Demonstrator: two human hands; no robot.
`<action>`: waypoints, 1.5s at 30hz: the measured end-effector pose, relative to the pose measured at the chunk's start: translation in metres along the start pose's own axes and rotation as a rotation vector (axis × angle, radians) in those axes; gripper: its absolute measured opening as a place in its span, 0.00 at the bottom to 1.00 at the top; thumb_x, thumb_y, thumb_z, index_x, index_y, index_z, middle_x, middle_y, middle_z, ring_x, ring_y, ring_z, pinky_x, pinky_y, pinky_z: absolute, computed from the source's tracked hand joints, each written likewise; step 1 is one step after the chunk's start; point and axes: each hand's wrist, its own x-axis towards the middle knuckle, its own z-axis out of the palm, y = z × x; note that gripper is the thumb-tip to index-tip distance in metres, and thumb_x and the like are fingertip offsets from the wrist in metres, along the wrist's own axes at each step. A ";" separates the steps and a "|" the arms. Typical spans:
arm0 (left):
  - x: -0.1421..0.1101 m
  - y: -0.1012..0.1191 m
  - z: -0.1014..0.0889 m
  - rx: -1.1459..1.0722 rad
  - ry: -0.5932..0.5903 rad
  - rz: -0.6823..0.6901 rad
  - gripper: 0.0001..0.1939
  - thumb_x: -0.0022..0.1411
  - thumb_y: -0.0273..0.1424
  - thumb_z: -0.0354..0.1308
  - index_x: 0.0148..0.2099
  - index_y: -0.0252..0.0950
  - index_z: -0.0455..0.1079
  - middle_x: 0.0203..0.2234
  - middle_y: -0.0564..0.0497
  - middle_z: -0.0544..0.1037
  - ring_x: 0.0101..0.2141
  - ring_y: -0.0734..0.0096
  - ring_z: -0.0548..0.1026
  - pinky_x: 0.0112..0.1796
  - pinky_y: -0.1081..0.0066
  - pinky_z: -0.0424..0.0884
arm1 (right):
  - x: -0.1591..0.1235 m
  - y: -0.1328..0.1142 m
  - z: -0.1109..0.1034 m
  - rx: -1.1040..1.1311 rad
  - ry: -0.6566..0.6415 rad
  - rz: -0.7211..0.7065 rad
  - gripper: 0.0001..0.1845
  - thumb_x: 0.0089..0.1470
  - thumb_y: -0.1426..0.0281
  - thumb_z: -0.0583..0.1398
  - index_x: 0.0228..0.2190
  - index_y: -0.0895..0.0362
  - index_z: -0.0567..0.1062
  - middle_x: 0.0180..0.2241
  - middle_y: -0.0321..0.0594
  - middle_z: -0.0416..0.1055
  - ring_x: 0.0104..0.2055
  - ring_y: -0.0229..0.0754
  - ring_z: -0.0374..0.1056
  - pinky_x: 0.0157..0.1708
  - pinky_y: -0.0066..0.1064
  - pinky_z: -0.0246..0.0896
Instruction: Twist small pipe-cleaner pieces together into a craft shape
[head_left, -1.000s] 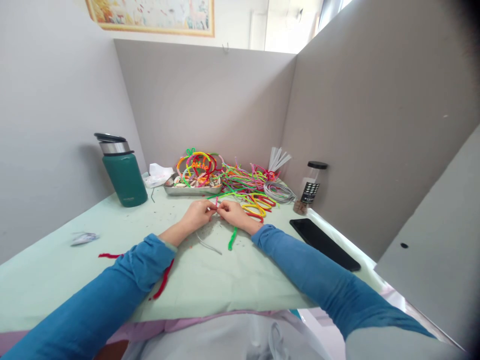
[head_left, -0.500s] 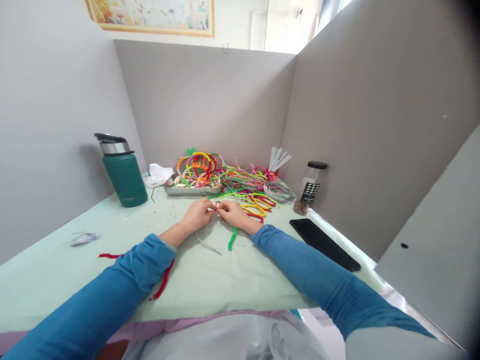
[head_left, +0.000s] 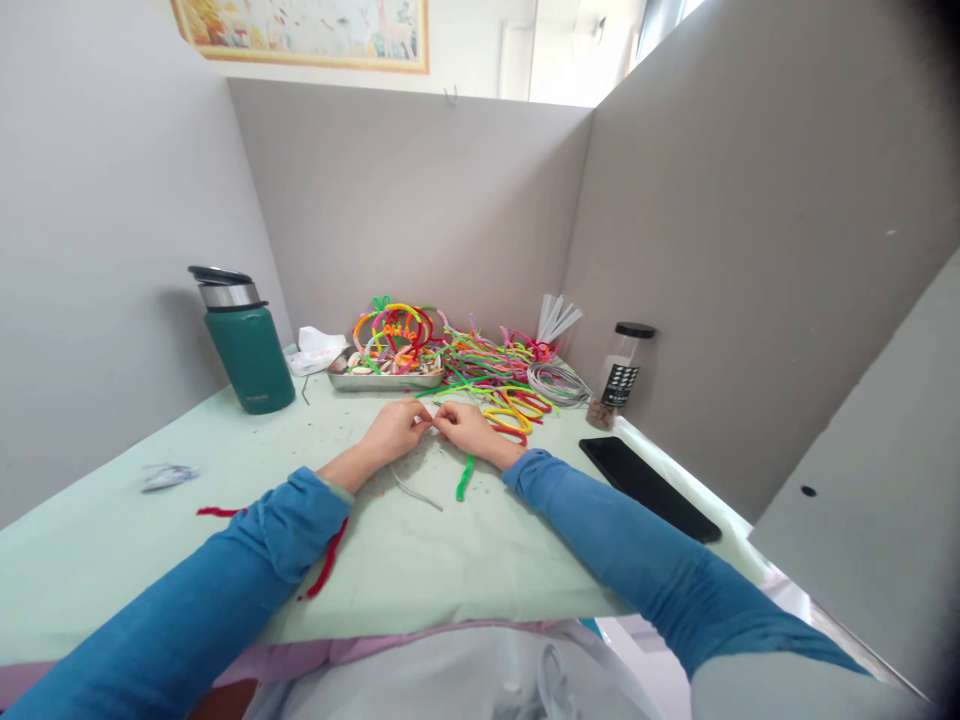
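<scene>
My left hand (head_left: 395,430) and my right hand (head_left: 466,430) meet fingertip to fingertip over the middle of the table. Both are pinched closed; whatever lies between their fingers is too small to make out. Below my right wrist lies a short green pipe cleaner (head_left: 466,478). A thin grey wire (head_left: 416,490) rests on the cloth under my left hand. A red pipe cleaner (head_left: 328,562) sticks out from beneath my left forearm, and another red piece (head_left: 217,512) shows on the forearm's far side.
Behind my hands stands a metal tray (head_left: 386,382) with pipe-cleaner loops, beside a heap of coloured pipe cleaners (head_left: 487,355) and a grey wire coil (head_left: 559,385). A green bottle (head_left: 251,355) is at left; a clear jar (head_left: 621,375) and black phone (head_left: 649,488) are at right.
A small pinkish bit that showed at my fingertips is no longer visible. My hands have otherwise hardly moved.
</scene>
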 end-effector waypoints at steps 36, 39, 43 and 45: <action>-0.002 0.004 -0.004 -0.048 -0.044 -0.043 0.11 0.56 0.31 0.52 0.36 0.36 0.75 0.24 0.52 0.78 0.25 0.72 0.72 0.29 0.75 0.62 | -0.001 -0.001 -0.001 -0.038 -0.006 -0.018 0.08 0.53 0.71 0.56 0.25 0.59 0.71 0.23 0.35 0.69 0.26 0.35 0.59 0.27 0.25 0.48; -0.002 0.004 -0.005 -0.055 -0.049 -0.048 0.11 0.56 0.31 0.52 0.36 0.35 0.75 0.23 0.52 0.77 0.25 0.72 0.71 0.28 0.75 0.62 | -0.001 -0.001 -0.001 -0.035 -0.007 -0.021 0.08 0.53 0.70 0.56 0.25 0.59 0.71 0.23 0.35 0.69 0.26 0.34 0.59 0.27 0.25 0.47; -0.001 0.004 -0.005 -0.051 -0.047 -0.050 0.11 0.56 0.31 0.52 0.36 0.35 0.75 0.24 0.52 0.78 0.25 0.73 0.71 0.28 0.75 0.61 | -0.001 -0.002 -0.001 -0.030 -0.002 -0.027 0.09 0.53 0.70 0.56 0.24 0.59 0.71 0.23 0.35 0.69 0.26 0.35 0.59 0.27 0.25 0.48; -0.001 0.004 -0.005 -0.054 -0.049 -0.049 0.11 0.56 0.31 0.52 0.36 0.35 0.75 0.24 0.52 0.78 0.25 0.73 0.70 0.28 0.75 0.60 | -0.001 -0.001 -0.001 -0.025 -0.001 -0.030 0.09 0.54 0.70 0.56 0.25 0.59 0.71 0.23 0.35 0.69 0.26 0.35 0.59 0.27 0.26 0.48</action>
